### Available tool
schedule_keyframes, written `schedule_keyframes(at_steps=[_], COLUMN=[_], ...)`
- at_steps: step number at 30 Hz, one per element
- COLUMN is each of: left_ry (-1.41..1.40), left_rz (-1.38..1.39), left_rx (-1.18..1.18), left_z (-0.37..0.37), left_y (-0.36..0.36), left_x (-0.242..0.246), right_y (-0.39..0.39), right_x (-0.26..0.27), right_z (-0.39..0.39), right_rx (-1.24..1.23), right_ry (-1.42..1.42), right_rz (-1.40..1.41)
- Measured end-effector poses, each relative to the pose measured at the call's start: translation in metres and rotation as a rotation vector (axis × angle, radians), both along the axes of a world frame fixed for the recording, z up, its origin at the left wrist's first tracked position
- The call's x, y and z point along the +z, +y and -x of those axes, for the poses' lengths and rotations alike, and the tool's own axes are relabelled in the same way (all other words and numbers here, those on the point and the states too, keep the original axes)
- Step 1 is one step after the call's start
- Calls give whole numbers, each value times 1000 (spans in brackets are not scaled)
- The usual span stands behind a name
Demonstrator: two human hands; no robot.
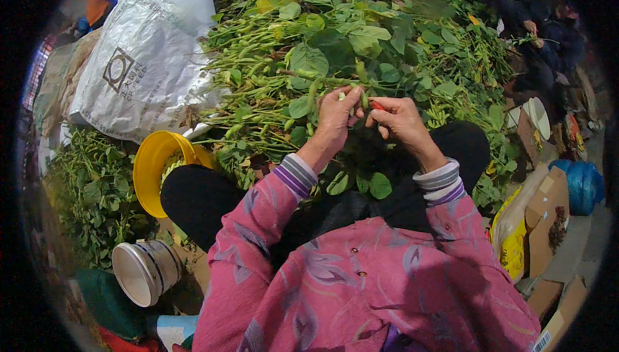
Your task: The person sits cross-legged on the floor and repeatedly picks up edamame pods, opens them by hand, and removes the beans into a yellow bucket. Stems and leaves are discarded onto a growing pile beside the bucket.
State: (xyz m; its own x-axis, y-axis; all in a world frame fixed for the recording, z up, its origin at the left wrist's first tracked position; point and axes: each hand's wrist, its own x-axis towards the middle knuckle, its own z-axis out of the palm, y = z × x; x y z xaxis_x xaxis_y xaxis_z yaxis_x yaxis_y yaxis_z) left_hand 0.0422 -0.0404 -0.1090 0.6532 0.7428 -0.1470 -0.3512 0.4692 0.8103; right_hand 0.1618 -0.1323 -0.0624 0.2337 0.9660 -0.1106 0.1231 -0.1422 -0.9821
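In front of me, my left hand [336, 116] grips a leafy soybean stalk [333, 81] that bears green pods. A plump pod [364, 99] shows at its fingertips, close to the other hand. Pale green beans [342, 96] peep out between the left fingers. My right hand [400, 121] is closed just to the right, pinching a small red object [376, 105] between thumb and forefinger; its full shape is hidden. Both hands are above my lap, over the near edge of a large heap of soybean plants [309, 59].
A yellow bucket [143, 174] with pale green beans [172, 162] leans by my left knee. Behind it lies a white woven sack [159, 57]; nearer stands a white bucket [167, 262]. Cardboard [546, 228] and a blue bundle [582, 187] are right. Another person's hands [534, 35] hold a stem.
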Motion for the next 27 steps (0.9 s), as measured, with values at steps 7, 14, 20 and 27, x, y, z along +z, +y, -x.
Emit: schedule_keyframes(at_steps=[7, 14, 20, 27], left_ry=[27, 97, 302, 55], left_rz=[49, 34, -207, -19], left_rx=[-29, -108, -46, -74], left_z=[5, 7, -2, -2], left_y=[7, 12, 11, 11], left_x=[-2, 5, 6, 4], right_y=[6, 8, 20, 11], right_x=[-14, -11, -35, -14], right_z=[-2, 8, -4, -3], right_rx=[-31, -120, -76, -133], right_ry=[180, 58, -319, 268], right_rz=[93, 39, -182, 26])
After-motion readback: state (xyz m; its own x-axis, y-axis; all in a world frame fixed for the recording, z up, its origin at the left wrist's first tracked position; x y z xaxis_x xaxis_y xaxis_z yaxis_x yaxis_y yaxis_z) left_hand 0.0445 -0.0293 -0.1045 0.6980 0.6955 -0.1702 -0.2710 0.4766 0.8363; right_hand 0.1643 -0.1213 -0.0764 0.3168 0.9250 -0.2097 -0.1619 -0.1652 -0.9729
